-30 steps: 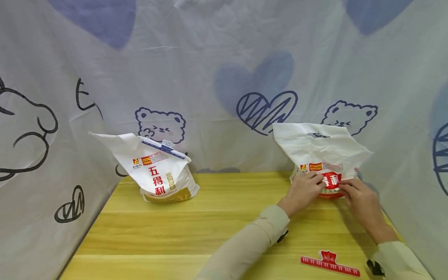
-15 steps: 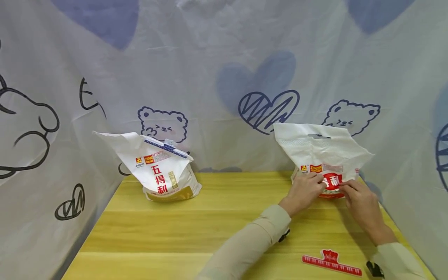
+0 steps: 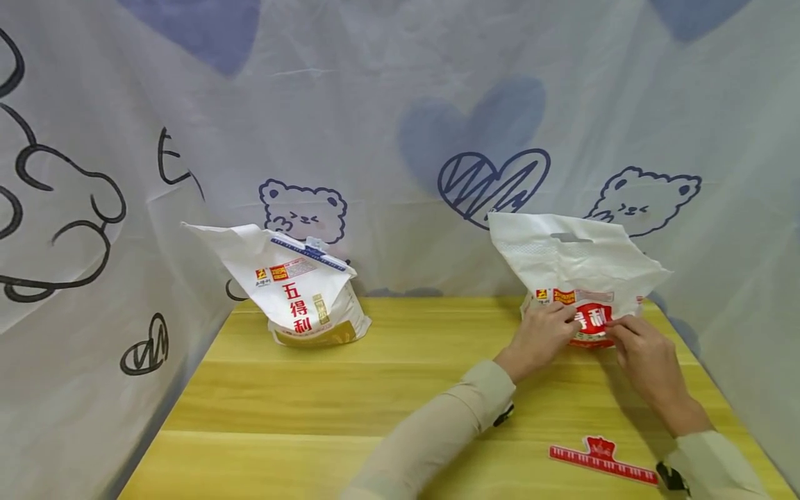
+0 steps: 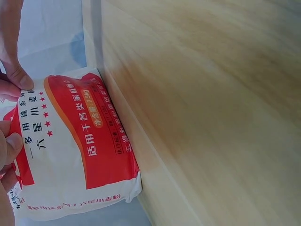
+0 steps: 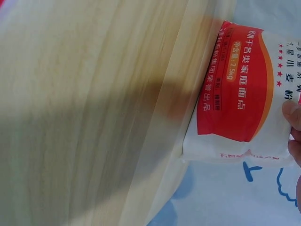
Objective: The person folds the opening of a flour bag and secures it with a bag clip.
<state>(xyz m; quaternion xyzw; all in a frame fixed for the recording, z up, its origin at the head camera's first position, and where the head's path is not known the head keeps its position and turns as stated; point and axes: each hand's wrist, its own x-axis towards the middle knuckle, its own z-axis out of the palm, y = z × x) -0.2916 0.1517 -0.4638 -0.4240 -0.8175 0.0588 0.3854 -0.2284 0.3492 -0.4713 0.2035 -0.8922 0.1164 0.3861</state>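
At the right back of the table stands a white flour bag (image 3: pixel 578 253) with red print and a handle slot in its top. Its top part is folded down toward the front. My left hand (image 3: pixel 542 333) pinches the fold at the left of the red label, thumb below and fingers above. On the other side of the label, my right hand (image 3: pixel 646 357) pinches the same fold. In the left wrist view the bag's red front panel (image 4: pixel 99 136) shows below both thumbs. The right wrist view shows my right thumb (image 5: pixel 292 113) against the bag.
A second flour bag (image 3: pixel 306 305) stands at the left back, with a blue clip (image 3: pixel 309 251) across its folded top. A red piano-key clip (image 3: pixel 601 460) lies on the wooden table (image 3: pixel 300 396) near my right sleeve. Printed cloth (image 3: pixel 375 139) hangs behind and on both sides.
The head view has shifted slightly, so everything sits a little differently in it. Both hands keep their hold on the flour bag's fold with little visible movement.
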